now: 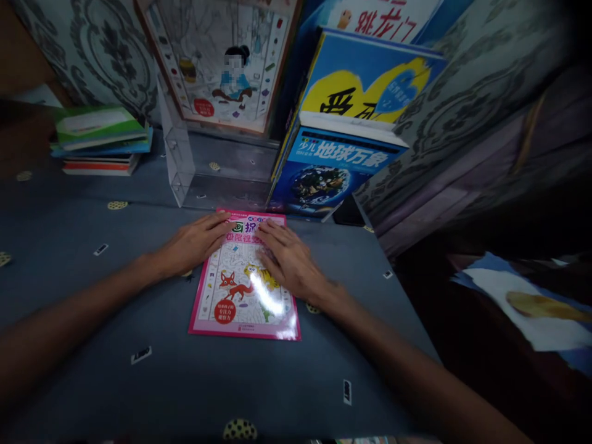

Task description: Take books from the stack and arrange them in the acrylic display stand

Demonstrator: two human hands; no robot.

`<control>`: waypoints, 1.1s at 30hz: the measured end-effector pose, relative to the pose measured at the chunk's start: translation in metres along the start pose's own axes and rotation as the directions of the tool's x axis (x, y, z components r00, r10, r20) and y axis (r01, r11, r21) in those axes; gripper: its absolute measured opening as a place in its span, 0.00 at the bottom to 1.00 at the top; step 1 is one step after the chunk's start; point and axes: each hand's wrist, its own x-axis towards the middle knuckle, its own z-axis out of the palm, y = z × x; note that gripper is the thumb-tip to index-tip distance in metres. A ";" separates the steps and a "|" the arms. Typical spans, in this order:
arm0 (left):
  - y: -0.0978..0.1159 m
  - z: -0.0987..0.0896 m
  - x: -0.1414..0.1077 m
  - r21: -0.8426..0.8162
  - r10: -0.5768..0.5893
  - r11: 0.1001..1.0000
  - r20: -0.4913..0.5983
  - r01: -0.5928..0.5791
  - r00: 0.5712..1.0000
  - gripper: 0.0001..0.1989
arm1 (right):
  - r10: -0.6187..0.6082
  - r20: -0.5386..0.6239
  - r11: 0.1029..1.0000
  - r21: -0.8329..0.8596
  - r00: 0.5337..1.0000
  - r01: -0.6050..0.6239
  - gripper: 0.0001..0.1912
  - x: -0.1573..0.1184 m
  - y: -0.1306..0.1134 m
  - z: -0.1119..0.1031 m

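The left hand [197, 243] and right hand [293, 262] rest with fingers extended, loosely spread and seemingly gripping nothing, over the upper side edges of a rectangular book [240, 265]. It lies flat beneath them on the desk [152, 308], probably pressed lightly for steadiness. Its pink-bordered cover is glossy, reflecting light. Beyond the fingers, a clear plastic rack [178, 154] props books [319, 179] upright, apparently to show their covers.

so my glossy pink-bordered book [245, 277] says 专注力 观察力 in a round red badge [225, 311], 地球万象 on the blue globe-cover book [333, 166], 跳龙门 on the blue-and-white book [377, 18]
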 end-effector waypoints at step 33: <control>0.045 -0.015 0.055 0.114 0.102 0.986 0.146 -0.120 0.984 0.15 | 0.251 -0.113 0.891 0.415 0.961 -0.184 0.24 -0.035 0.021 0.001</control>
